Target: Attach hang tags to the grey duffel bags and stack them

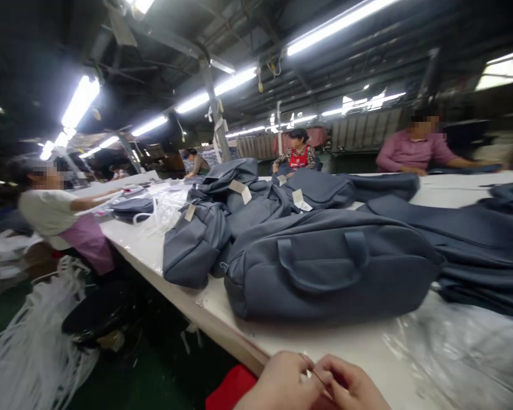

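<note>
At the bottom edge of the view my left hand (280,384) and my right hand (353,387) meet, fingers pinched together on a thin dark thread (313,371) that runs between them. They hover at the near edge of a long white table (359,344). Just beyond them lies a large grey-blue bag (329,265) on its side, its two handles facing me. More grey-blue bags (239,196) with paper tags are piled behind it.
Flat grey-blue fabric pieces (483,245) are stacked at the right, and clear plastic wrap (465,341) lies on the table near me. A person in a white shirt (51,213) works at the left; others sit at the far side. White straps (29,336) hang by the floor.
</note>
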A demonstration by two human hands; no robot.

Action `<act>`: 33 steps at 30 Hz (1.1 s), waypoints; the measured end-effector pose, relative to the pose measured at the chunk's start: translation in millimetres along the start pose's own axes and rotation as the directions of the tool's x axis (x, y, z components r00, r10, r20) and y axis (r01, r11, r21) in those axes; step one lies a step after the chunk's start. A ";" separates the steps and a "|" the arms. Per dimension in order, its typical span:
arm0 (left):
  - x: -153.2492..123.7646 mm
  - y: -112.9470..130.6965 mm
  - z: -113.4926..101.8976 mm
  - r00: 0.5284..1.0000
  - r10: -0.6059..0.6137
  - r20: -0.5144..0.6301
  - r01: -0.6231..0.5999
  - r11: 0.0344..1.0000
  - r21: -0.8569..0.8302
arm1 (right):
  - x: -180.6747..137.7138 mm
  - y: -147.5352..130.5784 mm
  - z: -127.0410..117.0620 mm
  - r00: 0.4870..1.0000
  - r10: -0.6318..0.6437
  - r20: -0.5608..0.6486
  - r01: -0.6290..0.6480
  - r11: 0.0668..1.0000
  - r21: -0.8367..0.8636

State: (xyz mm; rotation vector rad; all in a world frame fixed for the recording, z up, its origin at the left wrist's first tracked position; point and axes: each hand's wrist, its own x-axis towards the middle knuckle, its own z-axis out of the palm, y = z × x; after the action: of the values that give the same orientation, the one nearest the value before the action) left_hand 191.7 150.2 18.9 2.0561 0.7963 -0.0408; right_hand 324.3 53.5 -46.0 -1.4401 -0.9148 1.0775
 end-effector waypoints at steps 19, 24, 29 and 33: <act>-7.5 -48.9 -43.5 0.736 0.125 -0.665 -0.357 0.906 -0.226 | 86.1 -31.6 2.0 0.994 0.047 -0.095 -0.042 0.998 0.057; -18.3 -55.8 -66.7 0.663 0.017 -0.748 -0.330 0.904 -0.272 | 143.3 -86.3 -18.0 0.852 -0.435 -0.291 0.351 0.887 -0.299; -20.5 -44.7 -108.9 0.627 0.052 -0.777 -0.311 0.931 -0.189 | 187.0 -172.0 -34.5 0.736 -0.669 0.103 0.493 0.426 -0.759; -13.2 -23.9 -159.1 0.611 0.110 -0.784 -0.297 0.950 -0.098 | 190.0 -201.6 -27.9 0.794 -0.517 0.319 0.544 0.372 -0.752</act>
State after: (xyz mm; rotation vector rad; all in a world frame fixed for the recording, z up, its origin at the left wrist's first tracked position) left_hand 126.2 273.7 99.5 1.8983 0.9958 1.1013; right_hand 411.0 252.5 128.3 -1.6322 -1.9266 0.0951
